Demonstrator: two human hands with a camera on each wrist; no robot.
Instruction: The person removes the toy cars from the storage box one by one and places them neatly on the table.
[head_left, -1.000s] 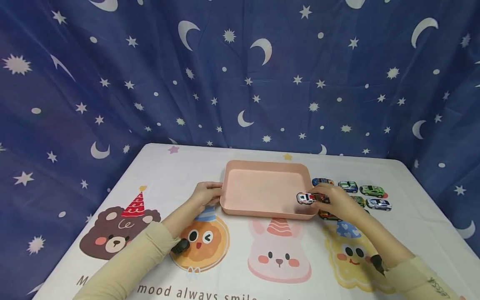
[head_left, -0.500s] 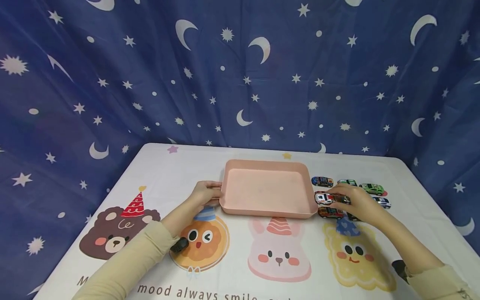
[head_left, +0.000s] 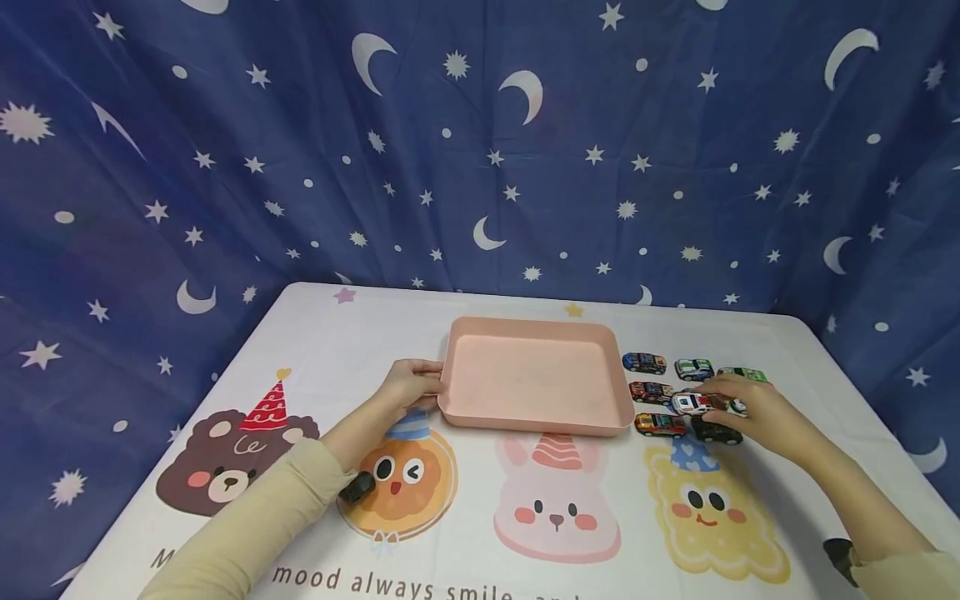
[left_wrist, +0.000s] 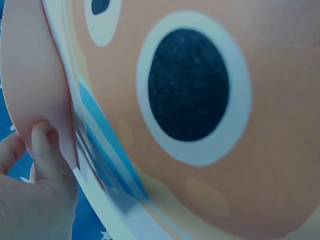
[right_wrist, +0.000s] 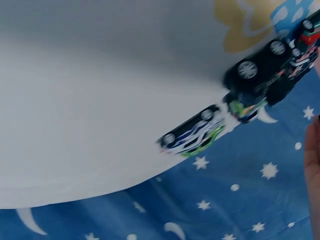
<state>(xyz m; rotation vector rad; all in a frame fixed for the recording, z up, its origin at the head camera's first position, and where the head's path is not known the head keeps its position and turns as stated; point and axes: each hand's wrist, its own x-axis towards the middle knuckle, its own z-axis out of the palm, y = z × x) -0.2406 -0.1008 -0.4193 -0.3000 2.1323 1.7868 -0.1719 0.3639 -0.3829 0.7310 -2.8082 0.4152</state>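
Note:
My left hand grips the left wall of a pink tray; in the left wrist view the thumb lies against the wall of the tray. My right hand pinches a white and red toy car among the other toy cars, right of the tray. A dark brown part shows behind it between the fingers; I cannot tell whether that is a second car. Only an edge of the right hand shows in the right wrist view, and its fingertips are out of frame.
Around the right hand sit a blue toy car, a white and green one, a dark red one, a red and yellow one and a black one. A green car is partly covered. A starry blue curtain hangs behind.
My right hand has carried the white and red toy car rightward, from the tray's right edge to among the other cars. My left hand stays on the tray.

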